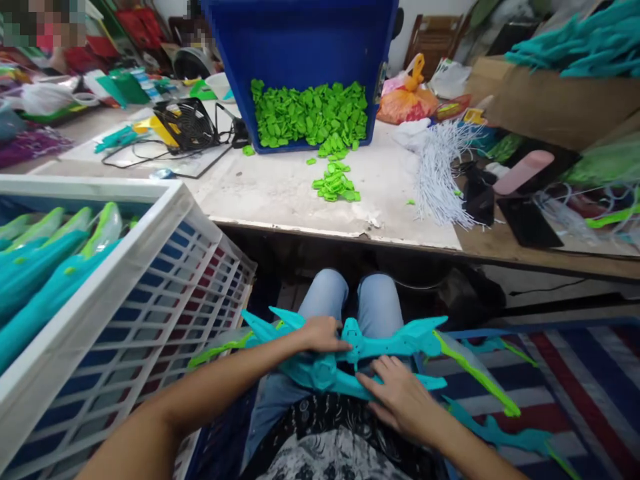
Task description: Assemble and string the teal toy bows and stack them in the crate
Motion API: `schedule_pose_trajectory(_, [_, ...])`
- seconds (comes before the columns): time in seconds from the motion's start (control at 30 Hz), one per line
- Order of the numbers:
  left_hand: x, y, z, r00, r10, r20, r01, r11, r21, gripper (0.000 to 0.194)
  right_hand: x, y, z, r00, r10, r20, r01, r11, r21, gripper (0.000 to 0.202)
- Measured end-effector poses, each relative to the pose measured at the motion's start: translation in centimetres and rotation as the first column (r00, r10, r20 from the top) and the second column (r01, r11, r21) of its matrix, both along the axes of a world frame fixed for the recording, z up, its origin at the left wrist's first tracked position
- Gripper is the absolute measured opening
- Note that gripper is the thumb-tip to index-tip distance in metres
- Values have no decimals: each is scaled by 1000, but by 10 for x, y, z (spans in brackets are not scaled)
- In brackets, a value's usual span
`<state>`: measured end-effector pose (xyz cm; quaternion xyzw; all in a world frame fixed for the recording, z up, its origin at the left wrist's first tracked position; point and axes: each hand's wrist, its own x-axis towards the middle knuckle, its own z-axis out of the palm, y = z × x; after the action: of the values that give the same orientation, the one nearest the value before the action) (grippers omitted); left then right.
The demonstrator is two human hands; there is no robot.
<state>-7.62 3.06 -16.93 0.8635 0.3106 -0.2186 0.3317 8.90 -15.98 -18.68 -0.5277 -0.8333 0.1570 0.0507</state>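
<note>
Across my lap lie teal plastic bow-shaped parts (385, 346) with green limbs at their ends. My left hand (323, 335) rests on them left of the middle, its fingers bent and a fingertip at the central block; what is under the fingers is hidden. Just to the right, my right hand (393, 389) lies over the nearer teal part (345, 383) with its fingers spread. A pile of small green pieces (336, 183) sits on the table, in front of a tilted blue bin (300, 43) holding many more.
A white crate (175, 200) with teal and green parts stands at left. The table's front edge (325, 230) is beyond my knees. White strings (443, 173), a phone (530, 221) and a pink bottle (524, 172) lie at right. More teal parts (520, 437) rest on striped cloth (575, 360).
</note>
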Motion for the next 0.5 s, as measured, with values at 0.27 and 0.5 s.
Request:
schedule_pose_trajectory(0.27, [37,39,-10,987,-26,159,-31,937,349,58,39,131,61,982,-81,-172,125,956,264,24])
schedule_pose_trajectory(0.5, [-3,-6,-26,840,-202,504,-83,869,487,64,50,381,82,842,-529,-103,528,770,359,55])
